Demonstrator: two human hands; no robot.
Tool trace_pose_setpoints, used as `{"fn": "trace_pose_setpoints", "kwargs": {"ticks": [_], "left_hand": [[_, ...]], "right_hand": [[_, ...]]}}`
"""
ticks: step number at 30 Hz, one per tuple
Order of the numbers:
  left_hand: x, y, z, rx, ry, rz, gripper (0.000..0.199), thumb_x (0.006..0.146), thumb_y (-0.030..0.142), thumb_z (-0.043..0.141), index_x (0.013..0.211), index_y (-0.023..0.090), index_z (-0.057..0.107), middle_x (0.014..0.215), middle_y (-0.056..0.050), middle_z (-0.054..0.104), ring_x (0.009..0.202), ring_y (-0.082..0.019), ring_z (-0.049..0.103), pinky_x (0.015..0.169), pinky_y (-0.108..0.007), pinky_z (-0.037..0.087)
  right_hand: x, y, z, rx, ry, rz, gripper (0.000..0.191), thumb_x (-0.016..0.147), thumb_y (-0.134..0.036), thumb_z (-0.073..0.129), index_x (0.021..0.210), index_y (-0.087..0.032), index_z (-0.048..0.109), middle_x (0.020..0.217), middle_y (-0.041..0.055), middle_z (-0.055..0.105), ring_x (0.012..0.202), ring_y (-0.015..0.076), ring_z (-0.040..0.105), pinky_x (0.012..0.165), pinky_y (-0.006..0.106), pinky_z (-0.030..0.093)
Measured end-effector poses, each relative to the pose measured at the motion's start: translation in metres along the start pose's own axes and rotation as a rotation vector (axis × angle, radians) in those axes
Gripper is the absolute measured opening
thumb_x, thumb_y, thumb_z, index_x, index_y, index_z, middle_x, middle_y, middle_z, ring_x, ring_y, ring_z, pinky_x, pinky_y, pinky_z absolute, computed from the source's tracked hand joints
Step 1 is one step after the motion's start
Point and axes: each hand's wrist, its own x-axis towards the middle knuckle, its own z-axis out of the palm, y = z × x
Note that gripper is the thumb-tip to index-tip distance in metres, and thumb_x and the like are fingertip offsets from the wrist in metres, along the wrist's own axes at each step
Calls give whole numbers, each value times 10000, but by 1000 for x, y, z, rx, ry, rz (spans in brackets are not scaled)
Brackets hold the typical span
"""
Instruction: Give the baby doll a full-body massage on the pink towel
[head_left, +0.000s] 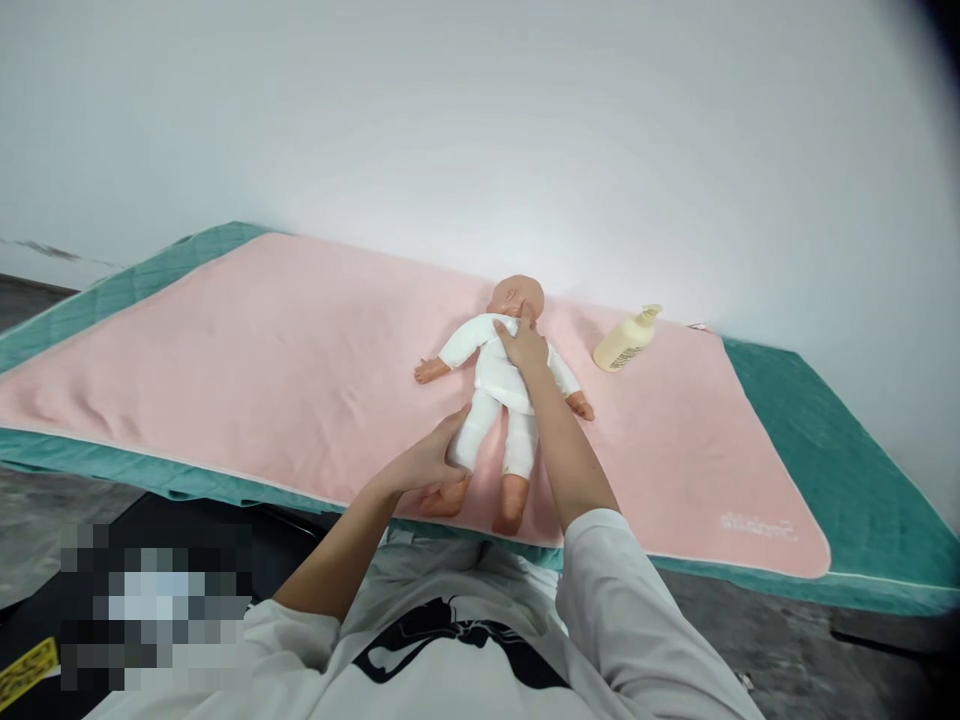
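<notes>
A baby doll (491,372) in a white top and white trousers lies on a pink mat (300,350), its head towards the wall and its feet towards me. My left hand (431,455) curls round the lower part of the doll's leg on the left, with the thumb nearer me and the fingers on the far side, partly hidden. On the upper chest rests my right hand (525,348), fingers extended and one finger reaching up to the doll's face. A cream pump bottle (626,340) leans tilted at the right of the doll.
A teal quilted cover (832,440) shows beneath the pink mat on a raised surface. Behind it stands a white wall (480,130). At lower left is a black object (180,515) beside a blurred patch, with a yellow label (28,672) nearby.
</notes>
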Motion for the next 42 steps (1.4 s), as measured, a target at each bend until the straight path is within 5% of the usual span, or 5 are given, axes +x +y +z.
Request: {"fn": "trace_pose_setpoints", "kwargs": {"ticks": [7, 12, 17, 25, 42], "left_hand": [[21, -5, -12, 398, 289, 81, 641, 887, 407, 593, 1454, 178, 399, 1485, -124, 472, 1357, -326, 453, 1079, -462, 421], [71, 4, -31, 555, 323, 301, 273, 967, 335, 480, 1121, 189, 652, 1158, -64, 694, 1138, -234, 604, 1014, -405, 457], [106, -5, -21, 701, 185, 543, 245, 964, 297, 496, 883, 184, 698, 915, -53, 690, 910, -201, 608, 915, -391, 479], [101, -35, -8, 511, 385, 684, 175, 955, 211, 533, 995, 198, 702, 975, -50, 717, 952, -179, 635, 852, -356, 515], [105, -39, -9, 456, 196, 488, 260, 981, 269, 473, 1070, 204, 707, 1092, -69, 719, 1055, -196, 641, 937, -388, 513]], "right_hand": [[-19, 24, -12, 161, 258, -137, 702, 923, -649, 368, 1460, -196, 379, 1510, 205, 411, 1434, 382, 325, 1126, 676, 213], [-87, 58, -18, 339, 451, -394, 387, 965, -471, 430, 1176, -228, 645, 1343, 112, 578, 1292, 256, 497, 1109, 491, 396], [-130, 75, -7, 404, 457, -523, 269, 957, -326, 473, 962, -240, 728, 1049, 84, 661, 1035, 225, 622, 948, 437, 510], [-132, 72, 7, 492, 431, -516, 238, 938, -272, 507, 877, -240, 735, 897, 46, 703, 906, 209, 640, 953, 446, 462], [-121, 76, 15, 597, 320, -297, 236, 915, -272, 507, 790, -220, 700, 833, 38, 713, 862, 205, 642, 879, 389, 474]]}}
